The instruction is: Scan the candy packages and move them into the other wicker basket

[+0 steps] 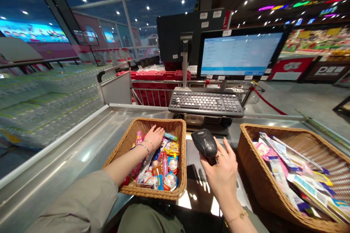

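Note:
My left hand [154,136] reaches down into a wicker basket [180,153] full of small colourful sweets and toy packets [165,169]. Its fingers are curled among the packets at the basket's far side; what they hold is hidden. My right hand [222,173] is closed round the handle of a black barcode scanner [204,142], held upright over the steel counter between the two baskets.
A second wicker basket [247,153] on the right holds flat packaged items [290,167]. Beyond the baskets stand a black keyboard [205,102], a lit till screen [237,54] and a customer display. A red shopping basket [155,87] lies behind a rail. Steel counter [82,142] runs left.

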A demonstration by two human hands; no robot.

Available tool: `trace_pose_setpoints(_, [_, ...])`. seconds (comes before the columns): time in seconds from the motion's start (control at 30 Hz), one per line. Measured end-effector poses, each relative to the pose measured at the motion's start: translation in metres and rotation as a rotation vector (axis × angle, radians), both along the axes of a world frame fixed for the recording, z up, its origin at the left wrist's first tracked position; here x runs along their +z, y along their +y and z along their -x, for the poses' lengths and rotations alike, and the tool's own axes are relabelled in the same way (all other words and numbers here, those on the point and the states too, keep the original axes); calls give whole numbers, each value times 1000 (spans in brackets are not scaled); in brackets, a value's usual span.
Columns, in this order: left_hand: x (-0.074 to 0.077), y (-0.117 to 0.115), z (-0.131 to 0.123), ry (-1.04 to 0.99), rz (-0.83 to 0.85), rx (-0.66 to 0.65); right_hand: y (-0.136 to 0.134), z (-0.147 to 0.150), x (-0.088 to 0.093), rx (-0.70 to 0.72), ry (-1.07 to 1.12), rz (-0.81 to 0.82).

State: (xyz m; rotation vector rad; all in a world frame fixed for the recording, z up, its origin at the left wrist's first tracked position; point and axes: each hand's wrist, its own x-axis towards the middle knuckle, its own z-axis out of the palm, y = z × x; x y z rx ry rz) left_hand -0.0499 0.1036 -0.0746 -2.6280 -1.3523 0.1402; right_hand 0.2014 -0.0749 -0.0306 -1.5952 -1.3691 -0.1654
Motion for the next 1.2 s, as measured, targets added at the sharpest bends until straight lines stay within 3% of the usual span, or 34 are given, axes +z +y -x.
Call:
trace_pose_setpoints(0.5, [-2,-3,-9,31,-120,11,1,-2,-1,1,-14,11])
trace_pose_setpoints(0.73, [-12,16,-17,68,-166,-65,0,-1,-1,-1,-47,-15])
trace_pose_setpoints(0.97, [-22,18,-24,58,-273,-159,2,-2,-3,-15,-77,-41])
trace_pose_setpoints(1.2, [-8,13,-17,-15,-412,-251,1,-3,-4,-7,-67,-44])
